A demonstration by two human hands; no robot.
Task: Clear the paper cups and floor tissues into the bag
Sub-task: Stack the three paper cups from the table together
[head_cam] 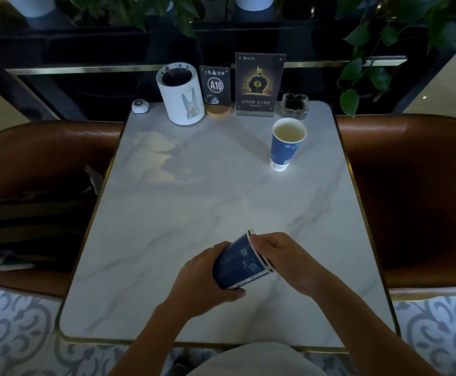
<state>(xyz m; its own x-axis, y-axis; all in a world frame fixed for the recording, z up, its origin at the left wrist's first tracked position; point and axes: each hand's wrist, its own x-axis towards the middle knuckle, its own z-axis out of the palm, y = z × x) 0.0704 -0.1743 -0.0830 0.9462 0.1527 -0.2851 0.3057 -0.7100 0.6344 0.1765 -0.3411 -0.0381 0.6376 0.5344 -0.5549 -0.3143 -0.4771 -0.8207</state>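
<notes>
With both the left hand (205, 278) and right hand (283, 256) clamped on the tilted paper cup (239, 263), dregs risked spilling, while the full cup (286, 143) at one o'clock could tip.

An upright cup (286, 143) stands on the table (194, 185), far right.

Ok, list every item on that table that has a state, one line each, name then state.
held paper cup: tilted, off the table, gripped by both hands
left hand: wrapped round its base
right hand: pinching its rim
standing paper cup: upright, uncovered, pale liquid inside
white canister: upright, open top
ashtray: dark contents
table number sign: upright, reads A10
</notes>
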